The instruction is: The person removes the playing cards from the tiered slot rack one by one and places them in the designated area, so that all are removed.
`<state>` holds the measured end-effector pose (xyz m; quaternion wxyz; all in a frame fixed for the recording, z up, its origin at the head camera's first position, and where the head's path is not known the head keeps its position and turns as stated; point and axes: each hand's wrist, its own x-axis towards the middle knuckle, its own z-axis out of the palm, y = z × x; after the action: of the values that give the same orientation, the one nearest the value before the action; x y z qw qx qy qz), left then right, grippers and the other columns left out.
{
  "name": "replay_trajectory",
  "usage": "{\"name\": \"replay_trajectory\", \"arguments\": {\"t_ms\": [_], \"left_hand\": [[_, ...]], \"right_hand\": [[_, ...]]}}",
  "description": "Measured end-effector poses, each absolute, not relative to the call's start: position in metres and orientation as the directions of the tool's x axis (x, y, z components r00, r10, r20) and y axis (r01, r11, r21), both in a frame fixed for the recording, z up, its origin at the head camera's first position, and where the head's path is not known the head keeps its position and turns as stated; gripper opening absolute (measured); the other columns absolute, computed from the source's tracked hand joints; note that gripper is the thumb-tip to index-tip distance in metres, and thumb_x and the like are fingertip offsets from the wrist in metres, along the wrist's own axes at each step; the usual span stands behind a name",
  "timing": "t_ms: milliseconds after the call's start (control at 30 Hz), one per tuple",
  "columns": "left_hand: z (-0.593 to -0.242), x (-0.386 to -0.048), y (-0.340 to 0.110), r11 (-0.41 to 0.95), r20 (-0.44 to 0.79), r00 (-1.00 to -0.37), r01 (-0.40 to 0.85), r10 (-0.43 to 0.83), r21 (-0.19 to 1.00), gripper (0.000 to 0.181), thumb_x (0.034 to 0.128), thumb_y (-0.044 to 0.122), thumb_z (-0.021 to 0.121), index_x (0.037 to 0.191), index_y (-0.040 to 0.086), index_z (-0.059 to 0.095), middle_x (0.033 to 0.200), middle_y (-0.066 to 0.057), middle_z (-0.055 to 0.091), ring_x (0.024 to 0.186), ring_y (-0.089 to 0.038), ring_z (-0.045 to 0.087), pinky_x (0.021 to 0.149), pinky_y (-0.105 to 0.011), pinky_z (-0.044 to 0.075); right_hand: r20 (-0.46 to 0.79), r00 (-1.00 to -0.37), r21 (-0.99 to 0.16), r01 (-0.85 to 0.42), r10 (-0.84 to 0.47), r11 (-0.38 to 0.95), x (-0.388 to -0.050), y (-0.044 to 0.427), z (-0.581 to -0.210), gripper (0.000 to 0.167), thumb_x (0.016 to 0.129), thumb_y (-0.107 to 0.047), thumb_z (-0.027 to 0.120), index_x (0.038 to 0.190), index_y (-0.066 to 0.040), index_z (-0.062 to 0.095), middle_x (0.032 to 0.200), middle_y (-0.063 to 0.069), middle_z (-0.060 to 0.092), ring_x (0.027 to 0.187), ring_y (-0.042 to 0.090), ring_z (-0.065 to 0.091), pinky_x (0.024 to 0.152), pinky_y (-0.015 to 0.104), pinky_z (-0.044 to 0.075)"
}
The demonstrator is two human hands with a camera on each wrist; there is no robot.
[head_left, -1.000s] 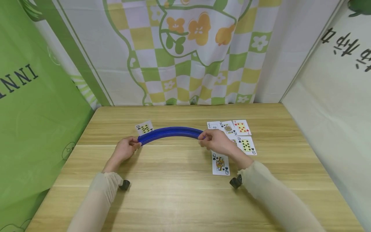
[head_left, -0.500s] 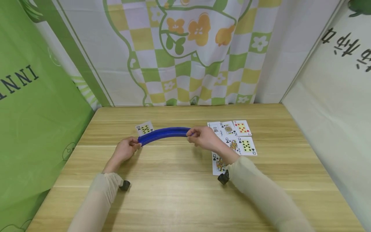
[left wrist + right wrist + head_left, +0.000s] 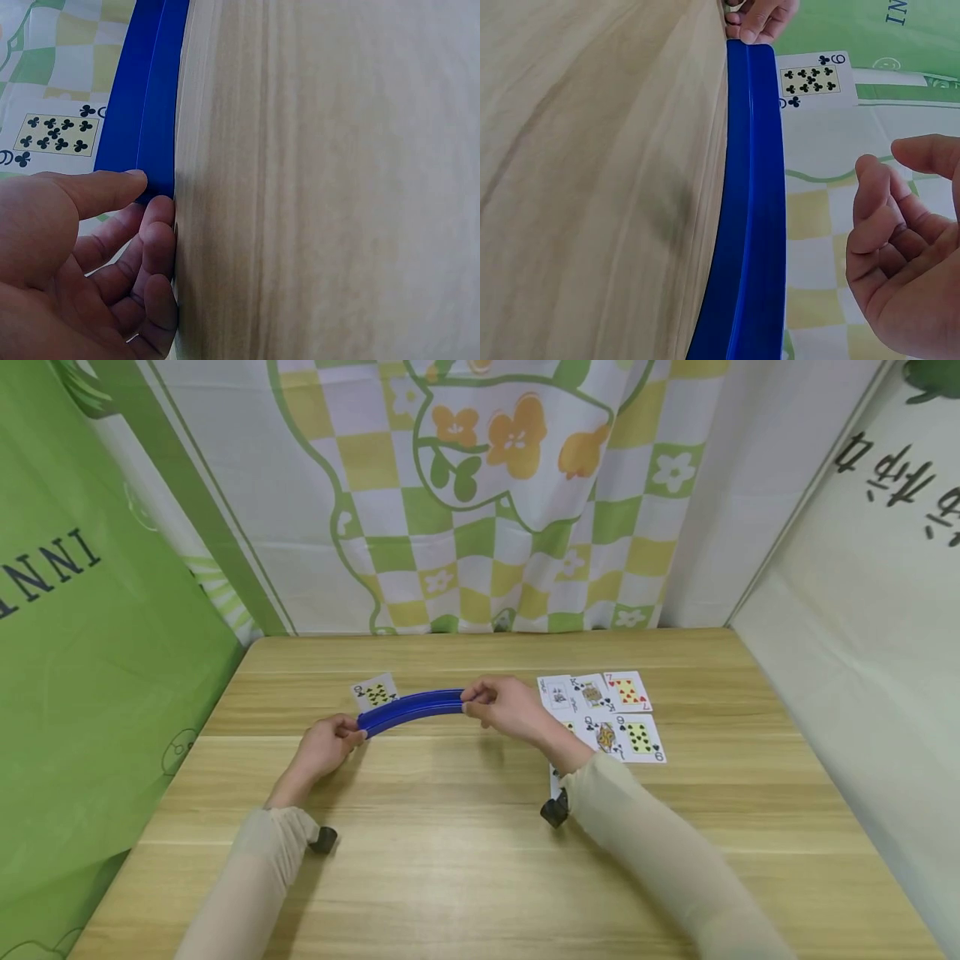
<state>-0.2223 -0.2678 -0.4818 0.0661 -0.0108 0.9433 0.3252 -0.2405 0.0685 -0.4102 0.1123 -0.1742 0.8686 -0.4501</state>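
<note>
A curved blue playing card holder (image 3: 420,704) stands on the wooden table. Near its left end a nine of clubs (image 3: 375,693) rises upright, its lower edge hidden by the holder; this nine of clubs (image 3: 54,133) also appears in the left wrist view. My left hand (image 3: 326,747) pinches the holder's left end, thumb on the front face. My right hand (image 3: 506,706) hovers over the right part of the holder and covers its right end in the head view. In the right wrist view, my right hand (image 3: 911,247) has loosely curled fingers, thumb apart, nothing held.
Several face-up cards lie at the back right, among them a seven of hearts (image 3: 626,691), a king (image 3: 591,692), a queen (image 3: 604,737) and a nine of spades (image 3: 640,737). My right forearm partly covers others. A checked curtain (image 3: 495,560) hangs behind the table (image 3: 442,860).
My right hand has moved left along the card holder, away from the cards lying at the right. My left hand and the holder have stayed in place.
</note>
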Motion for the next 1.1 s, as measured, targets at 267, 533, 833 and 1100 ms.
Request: {"name": "replay_trajectory", "arguments": {"t_ms": [267,533,833,1100], "left_hand": [[-0.482,-0.223,-0.268,0.789,-0.131,-0.991,-0.063,0.022,0.611,0.029,0.0977,0.028,0.061,0.113,0.002,0.063,0.106,-0.019,0.071,0.091,-0.026,0.065,0.073,-0.03,0.048],[-0.481,-0.222,-0.267,0.79,-0.131,-0.991,-0.058,0.028,0.61,0.03,0.098,0.027,0.061,0.113,0.0,0.063,0.106,-0.021,0.071,0.09,-0.028,0.065,0.072,-0.03,0.048],[-0.482,-0.223,-0.268,0.787,-0.13,-0.991,-0.066,0.019,0.614,0.029,0.0981,0.025,0.061,0.113,0.001,0.064,0.106,-0.02,0.071,0.091,-0.027,0.065,0.073,-0.032,0.049],[-0.482,-0.222,-0.267,0.786,-0.128,-0.992,-0.064,0.02,0.615,0.029,0.0983,0.026,0.061,0.112,0.001,0.064,0.107,-0.021,0.071,0.091,-0.027,0.065,0.073,-0.031,0.048]], "right_hand": [[-0.061,-0.908,-0.854,-0.167,-0.414,0.493,-0.245,0.057,-0.409,0.02,0.095,-0.024,0.065,0.11,-0.012,0.069,0.097,0.005,0.07,0.087,0.033,0.071,0.071,0.032,0.056],[-0.078,-0.908,-0.868,-0.141,-0.411,0.476,-0.248,0.044,-0.411,0.019,0.097,-0.024,0.064,0.112,-0.013,0.068,0.098,0.005,0.069,0.089,0.034,0.07,0.068,0.029,0.054],[-0.047,-0.915,-0.876,-0.155,-0.4,0.457,-0.254,0.027,-0.412,0.016,0.096,-0.024,0.066,0.109,-0.015,0.07,0.097,0.004,0.069,0.075,0.019,0.068,0.066,0.028,0.054],[-0.026,-0.908,-0.895,-0.166,-0.419,0.415,-0.258,0.015,-0.413,0.021,0.096,-0.022,0.065,0.113,-0.008,0.069,0.098,0.006,0.068,0.086,0.035,0.07,0.064,0.027,0.053]]}}
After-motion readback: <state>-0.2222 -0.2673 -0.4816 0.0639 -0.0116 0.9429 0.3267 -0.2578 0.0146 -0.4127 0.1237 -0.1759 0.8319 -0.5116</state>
